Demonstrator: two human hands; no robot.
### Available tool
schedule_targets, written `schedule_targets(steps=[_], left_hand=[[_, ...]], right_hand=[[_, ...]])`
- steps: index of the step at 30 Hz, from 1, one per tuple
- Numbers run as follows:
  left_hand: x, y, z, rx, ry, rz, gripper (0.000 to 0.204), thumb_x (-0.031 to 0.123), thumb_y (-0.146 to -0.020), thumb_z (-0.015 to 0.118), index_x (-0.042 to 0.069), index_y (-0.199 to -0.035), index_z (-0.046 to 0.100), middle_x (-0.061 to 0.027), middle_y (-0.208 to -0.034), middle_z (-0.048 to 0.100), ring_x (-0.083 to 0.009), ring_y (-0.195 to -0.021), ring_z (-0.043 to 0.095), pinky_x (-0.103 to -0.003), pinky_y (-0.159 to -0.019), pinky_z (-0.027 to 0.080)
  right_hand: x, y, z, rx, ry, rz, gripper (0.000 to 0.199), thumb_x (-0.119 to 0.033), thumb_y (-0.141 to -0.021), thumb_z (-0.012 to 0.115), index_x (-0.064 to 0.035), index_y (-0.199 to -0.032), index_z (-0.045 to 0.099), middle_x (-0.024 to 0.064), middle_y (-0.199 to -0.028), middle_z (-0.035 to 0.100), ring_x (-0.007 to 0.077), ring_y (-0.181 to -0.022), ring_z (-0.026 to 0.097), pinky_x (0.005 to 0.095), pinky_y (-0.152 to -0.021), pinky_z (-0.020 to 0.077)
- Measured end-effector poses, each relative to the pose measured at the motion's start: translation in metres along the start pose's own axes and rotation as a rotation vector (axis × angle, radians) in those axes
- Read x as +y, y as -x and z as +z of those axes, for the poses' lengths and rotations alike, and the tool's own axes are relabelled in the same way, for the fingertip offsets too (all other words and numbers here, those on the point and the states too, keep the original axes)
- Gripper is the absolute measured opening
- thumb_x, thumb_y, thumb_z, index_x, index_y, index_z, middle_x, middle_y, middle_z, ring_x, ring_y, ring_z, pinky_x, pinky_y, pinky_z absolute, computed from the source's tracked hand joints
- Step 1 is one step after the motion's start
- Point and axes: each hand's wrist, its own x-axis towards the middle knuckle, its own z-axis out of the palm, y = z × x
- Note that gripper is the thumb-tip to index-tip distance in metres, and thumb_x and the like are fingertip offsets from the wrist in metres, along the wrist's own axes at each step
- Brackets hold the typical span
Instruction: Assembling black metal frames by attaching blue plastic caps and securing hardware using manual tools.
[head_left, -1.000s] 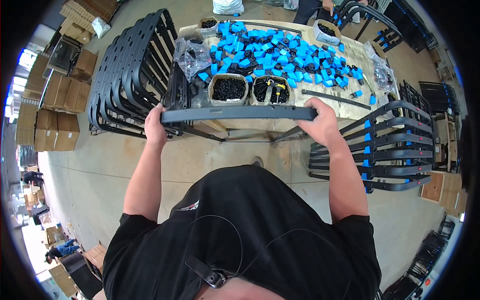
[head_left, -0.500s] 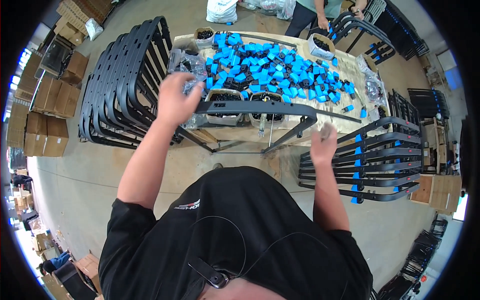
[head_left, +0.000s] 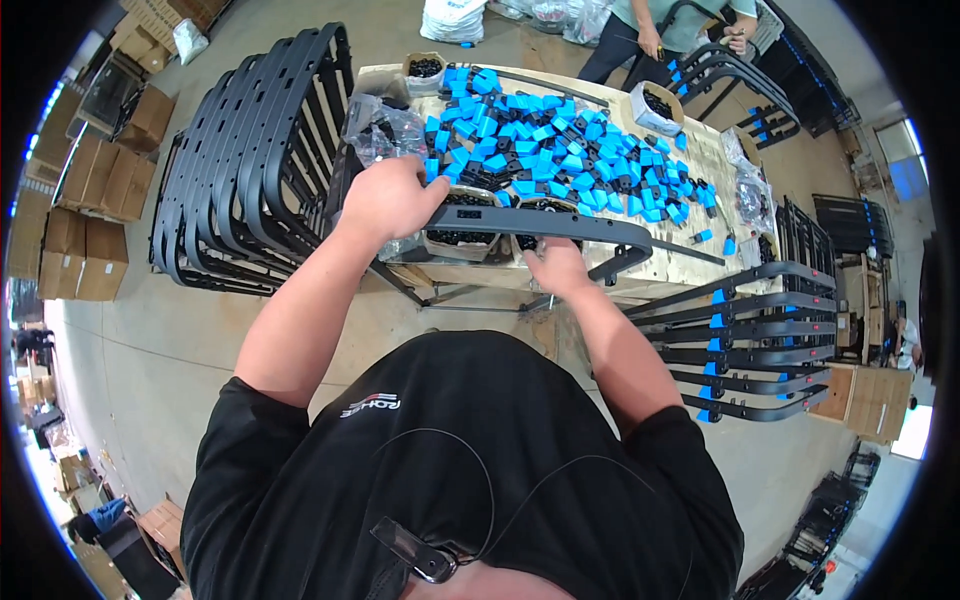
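Honestly, brace the black frame (head_left: 560, 226) at 1 o'clock with that half-curled left hand (head_left: 392, 198); can't tell what the right hand (head_left: 560, 267) grips.

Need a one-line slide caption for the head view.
Left hand at a black frame, right hand near its bar, before a table heaped with blue pieces.

I have the left hand (head_left: 388, 203) by the bench's (head_left: 708, 160) near-left corner, fingers bent; my right hand (head_left: 560, 268) reaches the near edge, fingertips partly hidden.
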Motion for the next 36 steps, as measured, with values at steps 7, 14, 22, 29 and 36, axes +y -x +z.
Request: schedule_targets(steps=[7, 14, 22, 29, 36], left_hand=[[-0.005, 0.002, 0.003, 0.115, 0.033, 0.059, 0.046, 0.043, -0.089, 0.058, -0.001, -0.095, 0.07, -0.0229, -0.09, 0.072, -0.0401, -0.09, 0.069, -0.049, -0.083, 0.055], [-0.012, 0.005, 0.004, 0.167, 0.076, 0.086, 0.043, 0.04, -0.089, 0.058, -0.001, -0.095, 0.069, -0.0223, -0.088, 0.071, -0.039, -0.088, 0.069, -0.048, -0.082, 0.055], [-0.012, 0.005, -0.002, 0.124, 0.087, 0.075, 0.043, 0.04, -0.09, 0.058, -0.001, -0.096, 0.069, -0.0218, -0.09, 0.072, -0.0387, -0.089, 0.07, -0.048, -0.083, 0.055], [-0.011, 0.006, -0.003, 0.112, 0.084, 0.08, 0.042, 0.04, -0.089, 0.058, -0.001, -0.096, 0.07, -0.0222, -0.09, 0.072, -0.0393, -0.088, 0.07, -0.049, -0.082, 0.055], [-0.007, 0.007, -0.004, 0.113, 0.092, 0.083, 0.042, 0.038, -0.089, 0.057, 0.0, -0.097, 0.07, -0.0224, -0.09, 0.072, -0.0391, -0.089, 0.07, -0.048, -0.084, 0.055]], right_hand=[[-0.002, -0.076, 0.046, -0.32, 0.314, 0.05, 0.044, -0.024, -0.093, 0.054, 0.0002, -0.129, 0.052, 0.0267, -0.133, 0.058, 0.0431, -0.121, 0.06, 0.0541, -0.104, 0.0466], [-0.017, -0.072, 0.029, -0.259, 0.322, -0.049, 0.025, -0.013, -0.089, 0.056, -0.0015, -0.11, 0.06, 0.025, -0.114, 0.065, 0.0445, -0.108, 0.064, 0.0505, -0.092, 0.0523], [-0.065, -0.067, -0.001, -0.379, 0.352, 0.094, 0.023, -0.014, -0.094, 0.053, -0.0064, -0.11, 0.067, 0.0178, -0.122, 0.067, 0.0397, -0.112, 0.065, 0.0476, -0.094, 0.0548], [-0.064, -0.073, 0.006, -0.391, 0.477, 0.067, 0.023, -0.016, -0.093, 0.056, -0.0091, -0.105, 0.074, 0.0173, -0.114, 0.071, 0.0395, -0.108, 0.067, 0.0476, -0.091, 0.0558], [-0.016, -0.09, 0.052, -0.301, 0.524, 0.063, 0.023, -0.018, -0.09, 0.061, -0.0067, -0.106, 0.073, 0.0187, -0.109, 0.072, 0.0386, -0.105, 0.069, 0.0471, -0.09, 0.0565]])
